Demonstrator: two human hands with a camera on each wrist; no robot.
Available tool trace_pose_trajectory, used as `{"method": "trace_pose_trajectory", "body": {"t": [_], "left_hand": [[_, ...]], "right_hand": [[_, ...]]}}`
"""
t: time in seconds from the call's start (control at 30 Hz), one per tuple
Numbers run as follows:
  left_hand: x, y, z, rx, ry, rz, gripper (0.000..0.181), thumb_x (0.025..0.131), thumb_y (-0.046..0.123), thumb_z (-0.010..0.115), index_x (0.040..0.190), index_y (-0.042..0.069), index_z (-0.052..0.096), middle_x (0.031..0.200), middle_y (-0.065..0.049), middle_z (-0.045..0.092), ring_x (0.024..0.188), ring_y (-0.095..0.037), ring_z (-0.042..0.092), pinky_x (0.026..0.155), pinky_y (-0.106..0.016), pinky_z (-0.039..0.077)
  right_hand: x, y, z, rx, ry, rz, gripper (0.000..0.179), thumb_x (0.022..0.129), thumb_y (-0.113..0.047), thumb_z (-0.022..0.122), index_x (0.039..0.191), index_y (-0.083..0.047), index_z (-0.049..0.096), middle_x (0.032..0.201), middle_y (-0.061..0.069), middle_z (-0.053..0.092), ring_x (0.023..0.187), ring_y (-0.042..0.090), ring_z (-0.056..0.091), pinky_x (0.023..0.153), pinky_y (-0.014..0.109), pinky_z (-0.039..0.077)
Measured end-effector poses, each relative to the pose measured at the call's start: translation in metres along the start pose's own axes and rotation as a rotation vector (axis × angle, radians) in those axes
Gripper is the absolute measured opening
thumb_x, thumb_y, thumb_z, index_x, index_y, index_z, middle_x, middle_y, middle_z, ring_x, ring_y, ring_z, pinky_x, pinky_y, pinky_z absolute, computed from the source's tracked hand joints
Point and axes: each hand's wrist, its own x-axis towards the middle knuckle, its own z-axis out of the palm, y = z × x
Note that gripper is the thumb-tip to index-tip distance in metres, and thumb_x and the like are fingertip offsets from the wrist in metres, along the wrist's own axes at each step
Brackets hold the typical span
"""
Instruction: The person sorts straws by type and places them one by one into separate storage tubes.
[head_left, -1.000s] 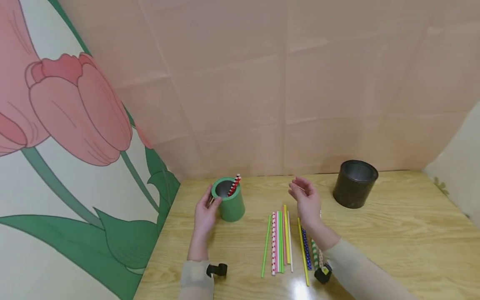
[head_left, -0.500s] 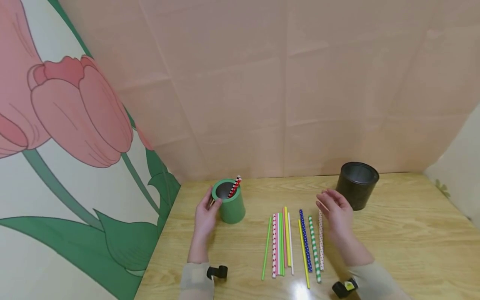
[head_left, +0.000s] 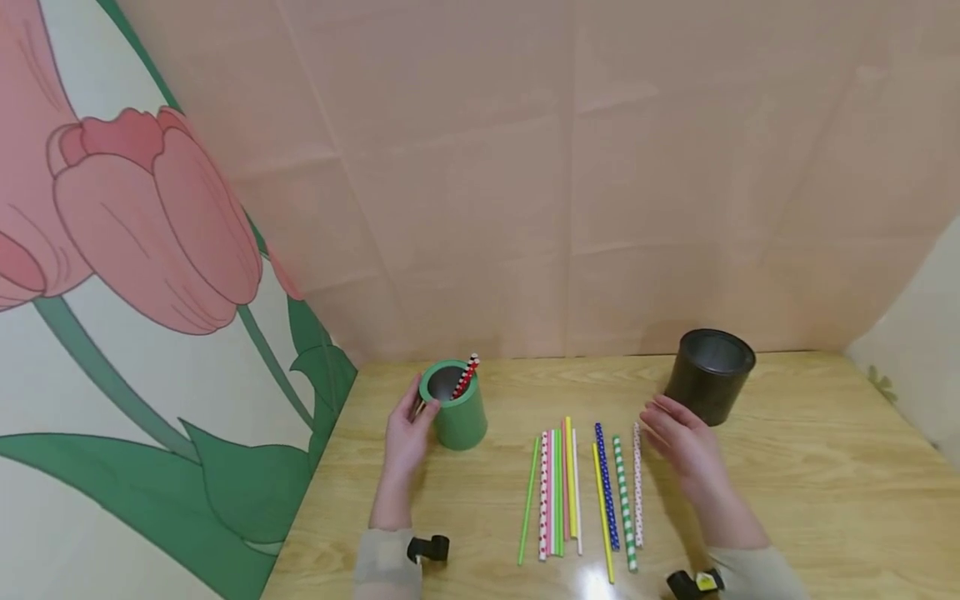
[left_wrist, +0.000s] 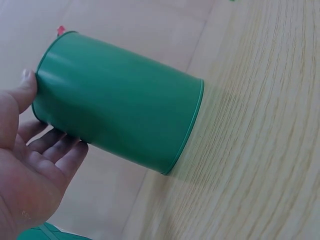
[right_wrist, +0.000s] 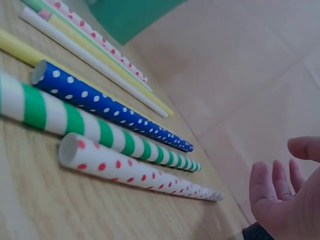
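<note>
A green cup (head_left: 459,408) stands at the table's left with a red dotted straw (head_left: 467,375) sticking out of it. My left hand (head_left: 408,429) holds the cup from its left side; in the left wrist view the thumb (left_wrist: 25,92) lies on the cup (left_wrist: 120,102) near the rim and the fingers curl round its far side. My right hand (head_left: 686,446) hovers empty with relaxed fingers, just right of a row of several paper straws (head_left: 570,492) and in front of a black cup (head_left: 708,375). Nearest to that hand (right_wrist: 280,195) lies a white red-dotted straw (right_wrist: 135,172).
A green-striped straw (right_wrist: 100,132) and a blue dotted straw (right_wrist: 110,110) lie beside the white one. The wooden table (head_left: 825,483) is hemmed in by a pink backdrop behind and a tulip-print wall (head_left: 150,333) on the left. Bare wood stretches to the right of the black cup.
My right hand has swung right from above the straws to a spot beside the black cup, uncovering the three rightmost straws. The left hand has stayed on the green cup.
</note>
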Motion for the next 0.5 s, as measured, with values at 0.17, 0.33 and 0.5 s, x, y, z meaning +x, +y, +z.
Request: {"method": "trace_pose_trajectory", "body": {"t": [0.17, 0.33, 0.5], "left_hand": [[-0.0003, -0.0007, -0.0013, -0.002, -0.004, 0.002, 0.062, 0.107, 0.007, 0.066, 0.164, 0.006, 0.042, 0.169, -0.013, 0.039, 0.156, -0.035, 0.035, 0.125, -0.045, 0.035], [-0.0009, 0.0004, -0.0017, -0.004, 0.001, 0.000, 0.063, 0.107, 0.009, 0.067, 0.164, 0.004, 0.041, 0.169, -0.016, 0.038, 0.156, -0.035, 0.035, 0.125, -0.045, 0.035], [-0.0003, 0.0003, -0.0014, -0.013, -0.009, -0.002, 0.063, 0.107, 0.010, 0.067, 0.164, 0.005, 0.041, 0.170, -0.017, 0.037, 0.156, -0.035, 0.035, 0.124, -0.045, 0.035]], "right_hand": [[0.0000, 0.0006, 0.0029, -0.078, 0.001, -0.014, 0.021, 0.106, -0.009, 0.068, 0.120, -0.025, 0.068, 0.109, -0.016, 0.073, 0.105, 0.003, 0.071, 0.096, 0.026, 0.061], [0.0011, 0.0011, 0.0033, -0.126, -0.003, 0.036, 0.027, 0.107, -0.012, 0.068, 0.132, -0.020, 0.063, 0.107, -0.019, 0.072, 0.105, 0.001, 0.070, 0.099, 0.026, 0.059], [0.0038, 0.0036, -0.0006, -0.275, -0.032, 0.083, 0.059, 0.108, -0.015, 0.066, 0.160, -0.001, 0.039, 0.108, -0.022, 0.068, 0.106, -0.002, 0.068, 0.100, 0.025, 0.058]]}}
